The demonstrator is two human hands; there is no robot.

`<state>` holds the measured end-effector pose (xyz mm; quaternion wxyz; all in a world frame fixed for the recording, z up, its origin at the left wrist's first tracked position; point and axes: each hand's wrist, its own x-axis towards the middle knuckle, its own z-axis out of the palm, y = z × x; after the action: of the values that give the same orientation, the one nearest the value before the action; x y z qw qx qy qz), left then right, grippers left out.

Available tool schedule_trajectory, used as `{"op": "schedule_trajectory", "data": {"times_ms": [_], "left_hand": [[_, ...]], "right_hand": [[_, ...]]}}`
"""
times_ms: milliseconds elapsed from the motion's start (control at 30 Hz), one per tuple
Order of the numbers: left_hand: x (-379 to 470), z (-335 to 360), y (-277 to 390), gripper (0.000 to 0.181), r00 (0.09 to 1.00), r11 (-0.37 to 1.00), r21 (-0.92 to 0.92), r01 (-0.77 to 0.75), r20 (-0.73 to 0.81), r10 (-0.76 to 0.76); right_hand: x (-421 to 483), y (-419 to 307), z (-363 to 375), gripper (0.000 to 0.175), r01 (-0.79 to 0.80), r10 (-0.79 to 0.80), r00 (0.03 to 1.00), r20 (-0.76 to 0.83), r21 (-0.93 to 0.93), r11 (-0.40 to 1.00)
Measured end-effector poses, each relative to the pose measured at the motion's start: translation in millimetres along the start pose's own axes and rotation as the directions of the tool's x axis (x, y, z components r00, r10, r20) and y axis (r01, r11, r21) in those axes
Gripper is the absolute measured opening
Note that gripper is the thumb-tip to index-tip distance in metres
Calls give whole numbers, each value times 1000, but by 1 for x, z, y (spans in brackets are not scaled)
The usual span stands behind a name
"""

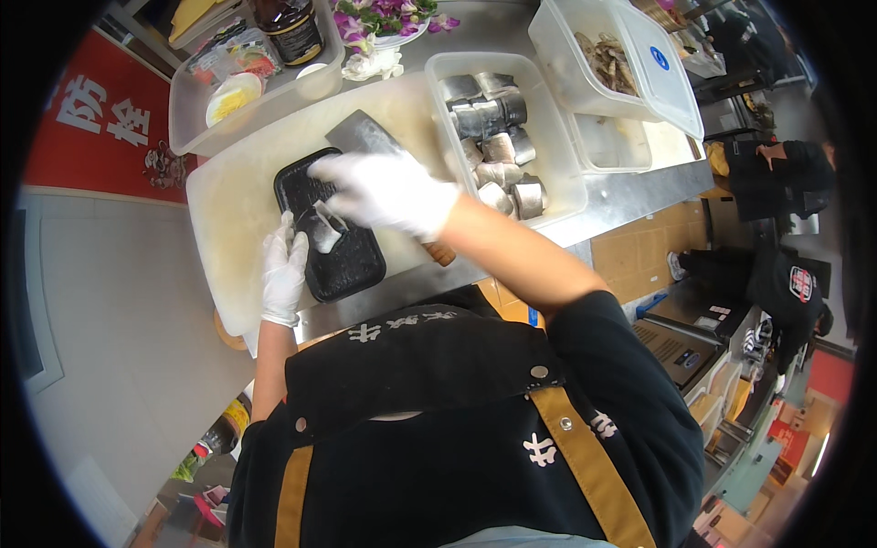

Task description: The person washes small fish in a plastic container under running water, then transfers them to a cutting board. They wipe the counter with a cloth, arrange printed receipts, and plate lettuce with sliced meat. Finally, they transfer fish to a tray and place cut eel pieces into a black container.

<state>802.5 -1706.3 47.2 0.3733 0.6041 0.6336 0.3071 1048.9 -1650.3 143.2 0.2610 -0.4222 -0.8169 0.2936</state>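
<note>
A black plastic tray (pixel 346 270) lies aslant on a white cutting board (pixel 229 205). On the tray rests a cut piece of silver-skinned fish (pixel 325 234). My left hand (pixel 284 277), in a white glove, holds the tray's left edge beside the fish. My gloved right hand (pixel 394 192) is blurred over the tray and a cleaver; its fingertips are near the fish piece, and whether they grip anything is unclear. The cleaver's blade (pixel 366 133) shows beyond this hand, its wooden handle (pixel 439 253) below it; the middle is hidden.
To the right, a clear plastic bin (pixel 572 195) contains several fish pieces (pixel 500 147). Behind it stands a tub (pixel 562 75) of shrimp (pixel 606 61) with a tilted lid (pixel 661 82). A bin (pixel 181 130) with a bottle (pixel 291 31) and flowers (pixel 384 17) stand at the back. Two people are off right.
</note>
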Motion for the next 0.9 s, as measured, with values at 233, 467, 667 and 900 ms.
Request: {"op": "schedule_trajectory", "data": {"times_ms": [233,467,667,900], "left_hand": [[6,7,-3,53,1000,999,-28,27,4,-26],[8,7,0,50,999,996,72,45,18,-47],[3,9,0,49,998,990,121,65,-30,-62],[2,14,-12,50,989,989,-91,121,-74,-127]], "right_hand": [[-116,118,-151,27,-717,652,696,-301,-348,604],[-124,197,-125,24,-642,676,732,-92,-427,637],[-92,193,-103,33,-791,816,570,-95,-333,514],[-78,188,-119,27,-661,805,576,141,-499,560]]}}
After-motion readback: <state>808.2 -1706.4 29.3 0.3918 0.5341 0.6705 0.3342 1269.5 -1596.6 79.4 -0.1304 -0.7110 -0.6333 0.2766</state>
